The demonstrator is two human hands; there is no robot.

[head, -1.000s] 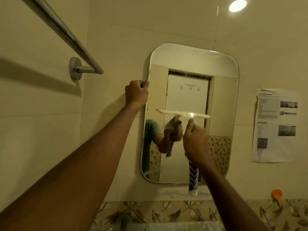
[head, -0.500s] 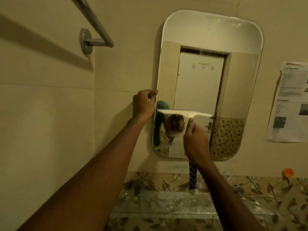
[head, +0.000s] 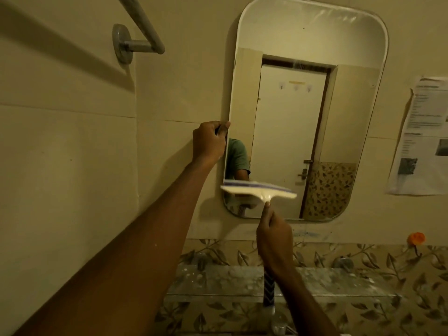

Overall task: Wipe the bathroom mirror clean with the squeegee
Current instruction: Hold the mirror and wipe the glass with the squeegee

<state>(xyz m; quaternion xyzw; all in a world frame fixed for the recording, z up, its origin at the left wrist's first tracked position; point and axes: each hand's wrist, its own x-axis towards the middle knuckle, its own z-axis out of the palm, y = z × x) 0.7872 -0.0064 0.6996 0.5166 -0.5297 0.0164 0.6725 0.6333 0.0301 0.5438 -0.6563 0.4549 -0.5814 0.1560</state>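
Low on the mirror (head: pixel 315 132), near its bottom left corner, my squeegee (head: pixel 258 191) lies with its blade level across the glass. My right hand (head: pixel 274 241) is clenched around the handle just under the head, and the striped grip sticks out below my wrist. My left hand (head: pixel 209 141) is curled over the mirror's left edge, fingers hooked behind the rim, bracing it against the wall.

By my reckoning this stroke is close to its end, and the right half of the glass likely needs its own pass. The blade covers only the left part, so a strip could go unwiped if my next stroke doesn't overlap this one. If I lift off too early, a wet line could stay along the bottom edge. Run-off could drip onto the shelf (head: pixel 339 282) below. Pushing hard could rock the mirror if my left hand slips off the rim. The blade's left tip overhangs the rim, so it could catch there.
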